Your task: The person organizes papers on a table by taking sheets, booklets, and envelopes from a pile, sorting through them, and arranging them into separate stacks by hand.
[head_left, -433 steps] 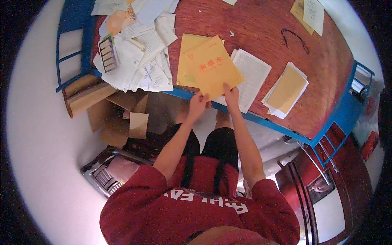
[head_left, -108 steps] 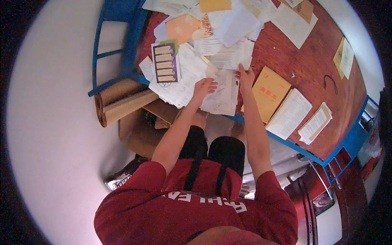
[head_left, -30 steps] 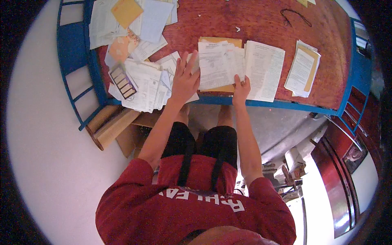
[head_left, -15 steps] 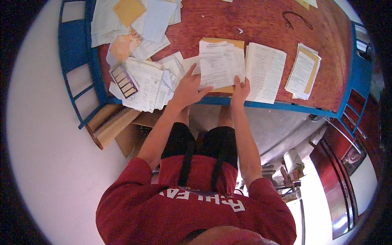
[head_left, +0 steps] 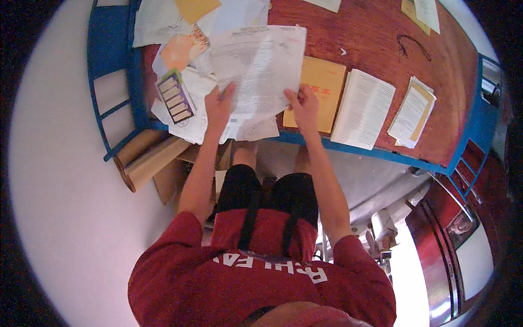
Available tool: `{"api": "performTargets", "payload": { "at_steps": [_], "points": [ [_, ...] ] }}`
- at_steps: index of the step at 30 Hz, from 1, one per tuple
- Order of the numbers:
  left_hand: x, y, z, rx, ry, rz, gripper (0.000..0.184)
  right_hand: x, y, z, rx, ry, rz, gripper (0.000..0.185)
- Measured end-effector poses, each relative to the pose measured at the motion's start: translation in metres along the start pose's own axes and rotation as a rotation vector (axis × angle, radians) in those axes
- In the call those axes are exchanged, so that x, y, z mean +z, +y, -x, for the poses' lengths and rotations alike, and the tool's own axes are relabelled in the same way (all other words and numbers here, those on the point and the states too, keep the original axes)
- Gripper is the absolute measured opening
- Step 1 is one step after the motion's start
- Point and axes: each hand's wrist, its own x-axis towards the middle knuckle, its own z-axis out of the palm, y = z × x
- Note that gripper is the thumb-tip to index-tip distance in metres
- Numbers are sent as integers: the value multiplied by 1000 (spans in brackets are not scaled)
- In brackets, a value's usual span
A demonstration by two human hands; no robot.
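A printed sheet of paper (head_left: 256, 71) is held up over the table between my two hands. My left hand (head_left: 219, 106) pinches its lower left edge, the thumb over the front. At its lower right edge my right hand (head_left: 303, 106) grips it between thumb and fingers. Behind the right hand lies a yellow-brown booklet (head_left: 321, 76) with red characters on its cover. Just right of that is an open printed book (head_left: 363, 109). Loose papers (head_left: 188, 128) spread beneath and beside my left hand, with a purple-edged box-like item (head_left: 175, 99) on top of them.
A small paper stack (head_left: 411, 111) lies at the right of the red-brown table (head_left: 370, 43). A dark cord (head_left: 411, 46) rests farther back. More papers cover the far left. The blue metal frame (head_left: 392, 157) edges the table; a brown roll (head_left: 150, 158) leans below left.
The sheet has been lifted off the yellow-brown booklet and moved left and up toward me, uncovering the booklet's cover. My left hand has shifted left and now grips the sheet's edge. The view has shifted slightly.
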Motion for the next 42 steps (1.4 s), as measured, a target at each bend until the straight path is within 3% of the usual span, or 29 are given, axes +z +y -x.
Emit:
{"api": "performTargets", "payload": {
  "at_steps": [2, 6, 8, 10, 12, 15, 16, 18, 22, 24, 28, 31, 36, 38, 40, 42],
  "points": [
    [-8, -24, -19, 37, 61, 120, 30, 25, 5, -12, -29, -7, 21, 15],
    [-17, -88, -43, -26, 142, 118, 43, 57, 36, -36, -111, 49, 388, 24],
    [-17, -111, -47, 100, 276, -140, 47, 59, 71, -45, -86, 125, 495, 26],
    [-21, -101, -39, 103, 199, -296, 44, 59, 78, -46, -125, 162, 507, 22],
    [-18, -92, -33, 28, 56, -217, 41, 53, 63, -32, 117, 30, 39, 17],
    [-5, -72, -24, -39, 48, -231, 37, 40, 61, -18, 126, 75, -133, 13],
    [-3, -65, -25, -30, 36, -232, 37, 31, 64, -16, 123, 90, -137, 13],
    [2, -52, -23, -137, -303, 64, 33, 10, 65, -6, 58, 77, -14, 13],
    [36, -24, -5, 15, -297, -239, 30, -29, 52, 19, 146, 129, -72, 18],
    [60, -16, 5, 95, -261, -397, 33, -50, 48, 29, 116, 215, 160, 17],
    [110, -7, 24, 126, -318, -431, 33, -92, 64, 44, 38, 397, 90, 17],
    [150, 4, 48, 249, -256, -390, 32, -138, 73, 54, 117, 408, 227, 20],
    [213, 27, 81, 186, -361, -343, 33, -220, 98, 66, 148, 418, 397, 17],
    [240, 40, 97, 124, -411, -363, 36, -247, 113, 69, 57, 463, 320, 18],
    [269, 46, 112, 298, -318, -316, 32, -274, 109, 72, -37, 517, 244, 20],
    [297, 52, 123, 285, -340, -330, 32, -300, 107, 77, -33, 527, 200, 24]
  ]
}}
